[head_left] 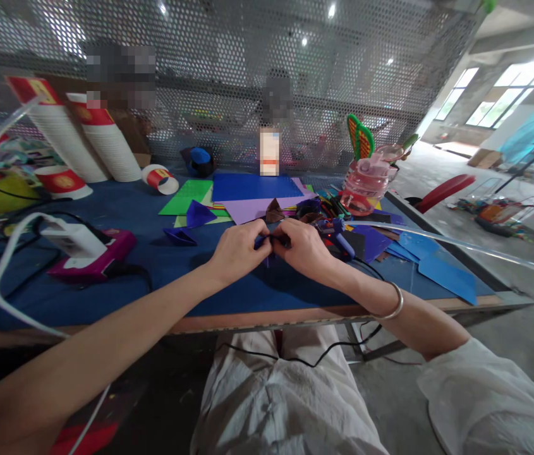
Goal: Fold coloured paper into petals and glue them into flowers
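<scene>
We see two hands meet in the middle, low over the blue desk [105, 215]. The left hand [238, 251] comes in from the left and the right hand [302, 248] comes in from the right. Between them sits a small dark folded paper piece [271, 239]. It lies sideways, its long way running from one hand to the other. Both hands are curled tight on it, one at each end. The fingers [260, 242] of the left hand pinch the left end. The right hand pinches the other end. Both hands are just as close to the piece. It sits a bit above the desk, near the front edge.

Just behind the right hand lies a blue glue gun [340, 235]. Colored paper sheets [252, 187] lie farther back. A pink box [96, 256] sits well off to the left.
</scene>
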Demonstrator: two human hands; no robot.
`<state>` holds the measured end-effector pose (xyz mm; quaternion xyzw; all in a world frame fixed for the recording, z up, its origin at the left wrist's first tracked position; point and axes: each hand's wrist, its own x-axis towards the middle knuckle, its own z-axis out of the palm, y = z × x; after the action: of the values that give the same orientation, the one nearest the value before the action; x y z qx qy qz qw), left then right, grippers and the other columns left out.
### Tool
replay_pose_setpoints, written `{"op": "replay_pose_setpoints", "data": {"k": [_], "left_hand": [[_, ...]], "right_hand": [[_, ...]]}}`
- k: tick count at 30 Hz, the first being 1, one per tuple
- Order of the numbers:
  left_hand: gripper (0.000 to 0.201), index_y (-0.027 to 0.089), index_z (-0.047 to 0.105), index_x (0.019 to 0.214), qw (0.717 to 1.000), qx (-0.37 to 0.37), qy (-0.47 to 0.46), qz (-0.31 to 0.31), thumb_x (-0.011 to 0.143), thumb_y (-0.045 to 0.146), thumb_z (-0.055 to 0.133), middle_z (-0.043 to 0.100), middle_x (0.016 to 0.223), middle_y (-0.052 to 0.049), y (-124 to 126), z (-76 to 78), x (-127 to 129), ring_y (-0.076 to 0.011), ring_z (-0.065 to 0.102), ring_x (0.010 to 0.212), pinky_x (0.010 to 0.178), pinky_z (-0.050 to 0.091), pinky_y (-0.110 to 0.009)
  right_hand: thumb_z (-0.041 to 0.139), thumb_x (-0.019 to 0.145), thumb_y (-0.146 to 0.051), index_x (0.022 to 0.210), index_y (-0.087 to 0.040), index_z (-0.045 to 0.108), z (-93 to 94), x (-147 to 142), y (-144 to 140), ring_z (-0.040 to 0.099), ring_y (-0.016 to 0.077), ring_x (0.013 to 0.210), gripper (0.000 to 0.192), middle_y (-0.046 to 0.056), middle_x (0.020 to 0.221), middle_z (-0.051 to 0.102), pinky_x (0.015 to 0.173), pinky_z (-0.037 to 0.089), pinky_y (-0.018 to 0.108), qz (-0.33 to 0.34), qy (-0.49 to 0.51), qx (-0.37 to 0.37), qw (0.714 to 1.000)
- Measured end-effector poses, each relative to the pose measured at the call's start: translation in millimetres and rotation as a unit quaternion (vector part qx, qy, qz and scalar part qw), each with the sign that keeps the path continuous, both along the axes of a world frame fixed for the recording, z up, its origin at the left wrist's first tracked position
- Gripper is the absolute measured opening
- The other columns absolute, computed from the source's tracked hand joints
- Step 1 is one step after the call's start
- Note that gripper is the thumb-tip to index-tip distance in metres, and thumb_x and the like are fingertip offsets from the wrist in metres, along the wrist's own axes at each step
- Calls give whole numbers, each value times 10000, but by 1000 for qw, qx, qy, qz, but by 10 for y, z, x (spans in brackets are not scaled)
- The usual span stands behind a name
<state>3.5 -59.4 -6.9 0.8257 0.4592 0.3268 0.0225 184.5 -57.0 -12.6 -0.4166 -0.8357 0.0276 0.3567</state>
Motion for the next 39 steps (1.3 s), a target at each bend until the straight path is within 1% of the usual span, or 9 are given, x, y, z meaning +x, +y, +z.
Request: {"op": "replay_pose_setpoints", "data": {"k": [6, 13, 17, 22, 25, 27, 30, 35, 39], "left_hand": [[140, 193, 672, 879, 1000, 17, 7, 1, 829, 192, 542, 748, 808, -46, -24, -9, 0, -198, 666, 698, 684, 458, -302], [116, 208, 657, 870, 1000, 24, -2, 10, 830, 208, 549, 722, 751, -18, -22, 9, 0, -179, 633, 653, 648, 423, -289], [119, 202, 660, 870, 1000, 19, -4, 17, 834, 213, 546, 723, 762, -24, -26, 24, 0, -180, 628, 652, 656, 423, -293], [121, 203, 663, 862, 999, 25, -8, 21, 835, 227, 547, 718, 741, -18, -27, 34, -1, -172, 611, 631, 644, 426, -289], [122, 203, 665, 848, 999, 25, -15, 22, 834, 228, 547, 719, 735, -17, -16, 30, -4, -171, 614, 633, 642, 433, -286], [127, 200, 668, 851, 999, 23, -20, 18, 834, 226, 545, 728, 751, -23, -7, 25, -9, -174, 626, 644, 655, 447, -288], [151, 195, 681, 908, 1000, 12, -28, -2, 830, 241, 560, 755, 819, -39, 5, 18, -16, -189, 661, 698, 704, 481, -297], [254, 177, 683, 1020, 999, 4, -25, -29, 786, 241, 609, 776, 962, -83, 8, 10, -14, -252, 717, 867, 810, 529, -341], [275, 169, 688, 1043, 999, -17, -44, -21, 782, 207, 611, 776, 971, -82, 12, 25, -5, -242, 725, 882, 868, 543, -339]], "right_hand": [[597, 827, -79, 807, -186, 596, -21, 11, -7, 590, 184, 760, 109, 71, 849, 666, 696, 424, 293, 14, 3, 15, 1000], [586, 863, -113, 817, -187, 618, -22, 2, 11, 597, 172, 757, 92, 60, 843, 676, 696, 433, 282, 21, 31, 28, 999], [590, 872, -122, 828, -189, 632, -4, -4, -1, 614, 172, 773, 91, 59, 857, 691, 714, 449, 283, 16, 41, 17, 999], [575, 901, -141, 879, -190, 663, 10, -2, -11, 658, 185, 842, 103, 72, 913, 721, 762, 475, 292, 20, 53, 11, 998], [590, 893, -147, 863, -194, 655, 8, 5, 1, 656, 184, 832, 85, 64, 896, 718, 765, 474, 292, 14, 53, 9, 998], [597, 886, -147, 839, -195, 642, 4, 10, 11, 642, 180, 805, 81, 58, 866, 706, 747, 464, 288, 8, 44, 10, 999], [588, 881, -135, 835, -190, 635, 0, 21, 24, 628, 182, 792, 86, 64, 860, 698, 724, 446, 287, -3, 26, 12, 1000], [588, 862, -112, 855, -191, 635, 11, 51, 40, 628, 195, 819, 92, 73, 887, 700, 735, 437, 293, -17, 13, 4, 1000], [581, 867, -120, 852, -191, 622, 28, 54, 34, 620, 196, 811, 84, 71, 868, 689, 732, 427, 296, -21, 16, 6, 1000]]}}
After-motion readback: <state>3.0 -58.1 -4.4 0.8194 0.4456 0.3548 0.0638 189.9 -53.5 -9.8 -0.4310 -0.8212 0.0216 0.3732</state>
